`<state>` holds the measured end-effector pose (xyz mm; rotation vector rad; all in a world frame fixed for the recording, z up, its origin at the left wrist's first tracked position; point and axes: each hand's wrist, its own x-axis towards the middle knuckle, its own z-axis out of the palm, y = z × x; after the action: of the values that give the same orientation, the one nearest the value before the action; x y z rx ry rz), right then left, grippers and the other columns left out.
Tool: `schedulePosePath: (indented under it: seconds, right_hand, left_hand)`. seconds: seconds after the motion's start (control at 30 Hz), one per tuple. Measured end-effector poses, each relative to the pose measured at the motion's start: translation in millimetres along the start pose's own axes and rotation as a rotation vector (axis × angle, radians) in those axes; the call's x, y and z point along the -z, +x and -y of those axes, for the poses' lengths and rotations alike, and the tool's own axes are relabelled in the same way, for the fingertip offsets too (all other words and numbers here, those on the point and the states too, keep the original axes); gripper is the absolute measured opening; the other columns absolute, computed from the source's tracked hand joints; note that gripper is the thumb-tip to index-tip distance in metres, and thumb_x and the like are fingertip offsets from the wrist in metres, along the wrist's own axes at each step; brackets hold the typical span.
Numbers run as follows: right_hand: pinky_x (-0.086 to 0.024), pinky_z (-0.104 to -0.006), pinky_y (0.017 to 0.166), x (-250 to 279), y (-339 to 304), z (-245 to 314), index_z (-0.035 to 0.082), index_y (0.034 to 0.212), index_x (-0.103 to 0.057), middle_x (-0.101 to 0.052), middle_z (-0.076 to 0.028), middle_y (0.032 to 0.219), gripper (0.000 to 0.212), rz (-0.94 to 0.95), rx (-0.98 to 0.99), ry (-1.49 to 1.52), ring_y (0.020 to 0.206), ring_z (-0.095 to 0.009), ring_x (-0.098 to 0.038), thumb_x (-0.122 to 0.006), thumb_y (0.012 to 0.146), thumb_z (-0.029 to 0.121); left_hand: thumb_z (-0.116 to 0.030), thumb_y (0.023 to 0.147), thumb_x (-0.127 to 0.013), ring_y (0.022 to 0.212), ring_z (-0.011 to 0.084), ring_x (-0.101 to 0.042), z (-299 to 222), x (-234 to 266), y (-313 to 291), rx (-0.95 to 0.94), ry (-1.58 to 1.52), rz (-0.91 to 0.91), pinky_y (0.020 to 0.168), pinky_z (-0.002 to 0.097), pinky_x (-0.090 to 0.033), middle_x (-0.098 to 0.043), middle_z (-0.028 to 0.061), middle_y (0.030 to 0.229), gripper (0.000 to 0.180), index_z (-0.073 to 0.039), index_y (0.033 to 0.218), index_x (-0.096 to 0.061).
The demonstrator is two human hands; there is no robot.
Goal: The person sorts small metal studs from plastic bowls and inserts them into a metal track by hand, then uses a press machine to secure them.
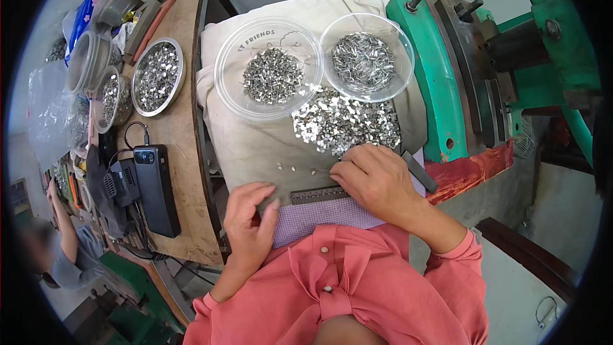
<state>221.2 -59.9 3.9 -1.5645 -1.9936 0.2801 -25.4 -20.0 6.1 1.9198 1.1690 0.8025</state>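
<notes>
A dark narrow metal strip with a row of small slots (318, 194) lies at the cloth's near edge, in front of me. My right hand (377, 182) is over its right end, fingers bent together in a pinch; whatever they hold is hidden. Beside the strip's left end, my left hand (248, 218) rests with thumb and fingers apart, holding nothing I can see. Beyond my right hand spreads a loose heap of small shiny metal pieces (348, 121). A few single pieces (294, 168) lie nearer the strip. Right of my right hand is a dark flat bar (419, 172).
Two clear plastic tubs, a wide left one (225, 89) and a right one (405, 57), hold metal bits behind the heap. A green machine (418, 76) borders the right. On the left bench stand a metal bowl (181, 80) and a black power bank (156, 191). Another person (76, 249) is far left.
</notes>
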Motion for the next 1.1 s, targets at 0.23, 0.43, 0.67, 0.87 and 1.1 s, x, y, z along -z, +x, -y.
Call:
schedulePosePath:
  seconds: [0.23, 0.43, 0.67, 0.87, 1.1]
  right_hand:
    - [-0.044, -0.0345, 0.064, -2, 6, 3, 0.009, 0.081, -0.064, -0.052, -0.003, 0.078, 0.011, -0.007, 0.01, -0.047, 0.074, -0.02, -0.057, -0.073, 0.077, 0.014]
    - [-0.041, -0.0355, 0.068, 0, 8, 2, 0.012, 0.08, -0.067, -0.056, -0.001, 0.081, 0.014, -0.027, -0.026, -0.053, 0.079, -0.021, -0.056, -0.079, 0.074, 0.015]
    - [-0.044, -0.0362, 0.072, 23, 11, -2, 0.01, 0.085, -0.071, -0.063, -0.002, 0.082, 0.011, -0.024, -0.11, 0.093, 0.08, -0.023, -0.058, -0.079, 0.078, 0.013]
    - [-0.051, -0.0242, 0.067, 43, -11, 0, 0.0, 0.095, -0.072, -0.073, -0.004, 0.084, 0.007, -0.215, -0.66, 0.757, 0.075, -0.009, -0.065, -0.073, 0.089, 0.005]
    - [-0.051, -0.0267, 0.067, 39, -40, 9, 0.001, 0.09, -0.072, -0.072, -0.005, 0.081, 0.006, -0.252, -0.67, 0.666, 0.074, -0.012, -0.066, -0.074, 0.087, 0.006]
  left_hand:
    - [-0.001, 0.073, -0.08, 0.098, 0.0326, -0.061, 5, -9, -2, -0.097, 0.052, 0.088, 0.083, 0.0387, -0.05, -0.063, 0.0159, 0.11, 0.038, -0.001, 0.108, -0.068]
    - [-0.004, 0.073, -0.081, 0.097, 0.0322, -0.061, 5, -13, 0, -0.198, 0.078, 0.096, 0.081, 0.0392, -0.05, -0.063, 0.0149, 0.11, 0.036, -0.003, 0.107, -0.069]
    - [-0.011, 0.074, -0.081, 0.102, 0.029, -0.062, 0, -10, 5, -0.398, 0.271, 0.168, 0.086, 0.0398, -0.048, -0.063, 0.0116, 0.117, 0.039, -0.01, 0.112, -0.073]
    - [-0.015, 0.076, -0.08, 0.108, 0.0273, -0.062, -4, -16, 9, -0.486, 0.345, 0.211, 0.091, 0.0394, -0.047, -0.064, 0.0095, 0.12, 0.04, -0.015, 0.115, -0.073]
    - [-0.017, 0.077, -0.08, 0.112, 0.0266, -0.062, -3, -12, 11, -0.55, 0.444, 0.265, 0.093, 0.0395, -0.047, -0.063, 0.0092, 0.125, 0.042, -0.016, 0.118, -0.073]
